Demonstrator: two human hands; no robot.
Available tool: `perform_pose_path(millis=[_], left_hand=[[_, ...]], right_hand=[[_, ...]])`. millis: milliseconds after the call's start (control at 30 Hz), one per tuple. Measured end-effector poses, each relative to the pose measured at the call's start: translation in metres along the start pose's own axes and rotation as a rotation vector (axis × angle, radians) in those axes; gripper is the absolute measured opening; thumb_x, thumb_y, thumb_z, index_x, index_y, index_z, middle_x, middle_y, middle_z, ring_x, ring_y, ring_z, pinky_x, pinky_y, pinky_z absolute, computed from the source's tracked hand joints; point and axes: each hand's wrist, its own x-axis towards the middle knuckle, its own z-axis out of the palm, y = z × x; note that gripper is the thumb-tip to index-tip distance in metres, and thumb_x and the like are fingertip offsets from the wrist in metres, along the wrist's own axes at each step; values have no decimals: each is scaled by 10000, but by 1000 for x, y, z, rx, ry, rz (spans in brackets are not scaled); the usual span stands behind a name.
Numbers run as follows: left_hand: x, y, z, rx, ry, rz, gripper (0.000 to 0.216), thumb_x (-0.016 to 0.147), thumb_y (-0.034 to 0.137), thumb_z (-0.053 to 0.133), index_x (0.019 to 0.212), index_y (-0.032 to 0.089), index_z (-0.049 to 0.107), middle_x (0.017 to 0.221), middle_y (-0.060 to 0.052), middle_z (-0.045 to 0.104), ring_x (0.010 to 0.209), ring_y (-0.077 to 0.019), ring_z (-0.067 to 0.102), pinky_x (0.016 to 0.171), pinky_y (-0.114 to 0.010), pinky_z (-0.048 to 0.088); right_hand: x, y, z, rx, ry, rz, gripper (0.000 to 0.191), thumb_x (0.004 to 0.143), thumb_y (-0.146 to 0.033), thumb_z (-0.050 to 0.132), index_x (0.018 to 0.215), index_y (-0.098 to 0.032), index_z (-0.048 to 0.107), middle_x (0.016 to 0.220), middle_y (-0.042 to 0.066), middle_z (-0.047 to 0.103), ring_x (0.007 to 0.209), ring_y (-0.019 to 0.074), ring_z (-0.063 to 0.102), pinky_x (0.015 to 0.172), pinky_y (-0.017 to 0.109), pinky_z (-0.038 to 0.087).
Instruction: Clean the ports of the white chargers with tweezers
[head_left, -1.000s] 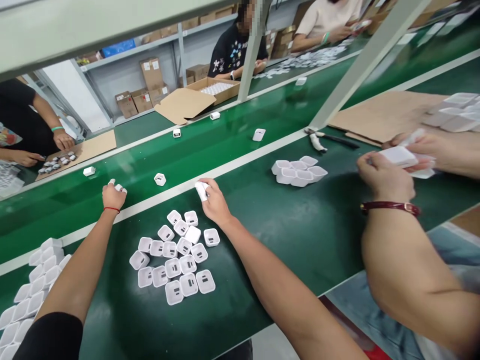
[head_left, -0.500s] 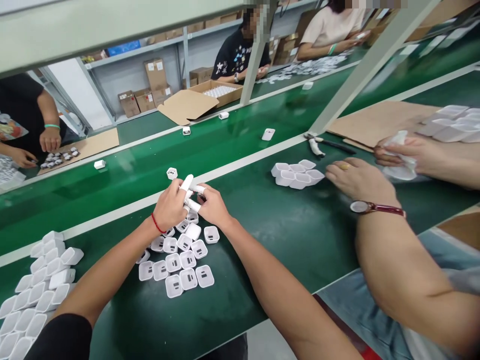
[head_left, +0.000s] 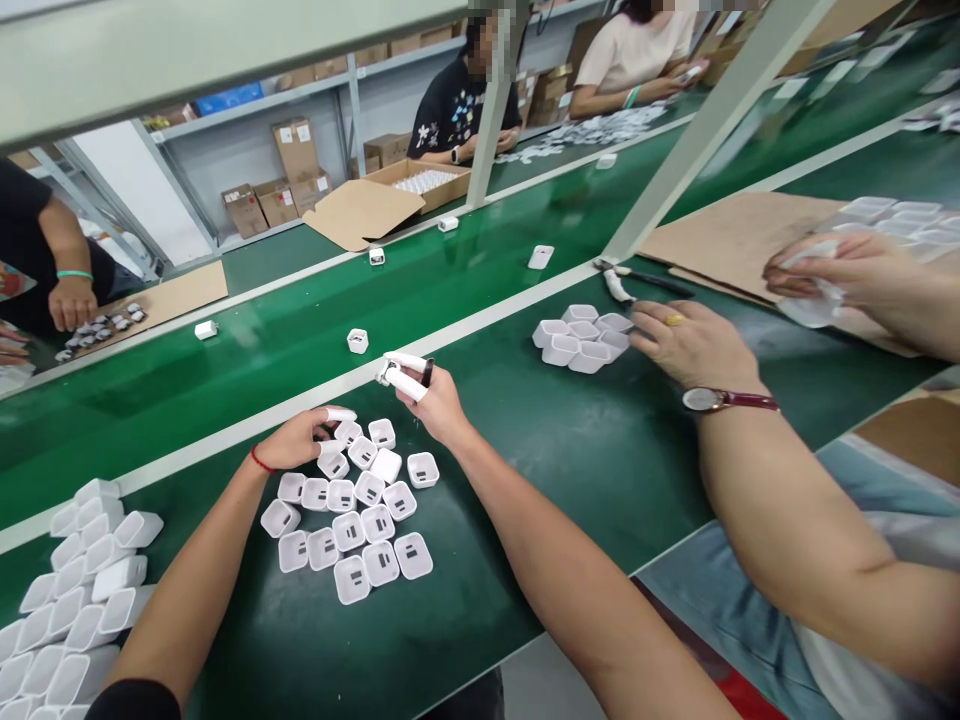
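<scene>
My left hand (head_left: 300, 438), with white finger covers, closes its thumb and forefinger at a small open white plastic housing (head_left: 347, 434) at the back of a loose group. My right hand (head_left: 439, 400) is raised over the white strip, pinching a small white part with metallic bits (head_left: 388, 371) between covered fingertips. A dark band (head_left: 428, 373) shows at its fingers; I cannot tell what it is. Below my hands lie several more square white housings (head_left: 347, 531), mostly open side up with dark slots in their floors. One white block (head_left: 386, 466) among them lies closed side up.
Stacked white housings (head_left: 71, 600) stand at left. On the green belt (head_left: 480, 265) sit several white pieces, one white unit (head_left: 358, 341) close by. To the right, a co-worker's hand (head_left: 697, 345) rests near grouped white cups (head_left: 581, 338) and cutters (head_left: 619, 285). A slanted post (head_left: 705, 140) rises ahead.
My hands have come apart: the left moved down-left to the loose housings, the right stayed up with the small part. The nearby unit on the belt has shifted slightly right.
</scene>
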Motion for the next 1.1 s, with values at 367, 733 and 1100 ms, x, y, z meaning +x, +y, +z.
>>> perform_pose_path(millis=[367,733,1100], left_hand=[[5,-11,7,71,181,59,503,734,484,720,1092,132,684,830,-58,645,682,-152,573,681,-309,537],[-12,11,14,451,648,548,424,886,233,573,1304,201,509,1202,-112,604,1096,-211,613,911,-336,552],[-4,8,25,-155,572,442,394,767,216,676,1152,203,593,1111,-85,519,1012,-188,579,826,-317,560]], right_hand=[[-8,4,6,-116,-48,-88,570,569,-441,848,1033,-172,655,879,52,674,692,153,605,654,307,512],[-43,9,15,-650,-51,-554,419,775,-321,680,1182,-225,658,791,36,648,484,102,390,492,303,441],[-46,18,16,-808,-9,-767,478,809,-247,638,1280,-221,565,887,76,695,457,95,428,406,274,411]])
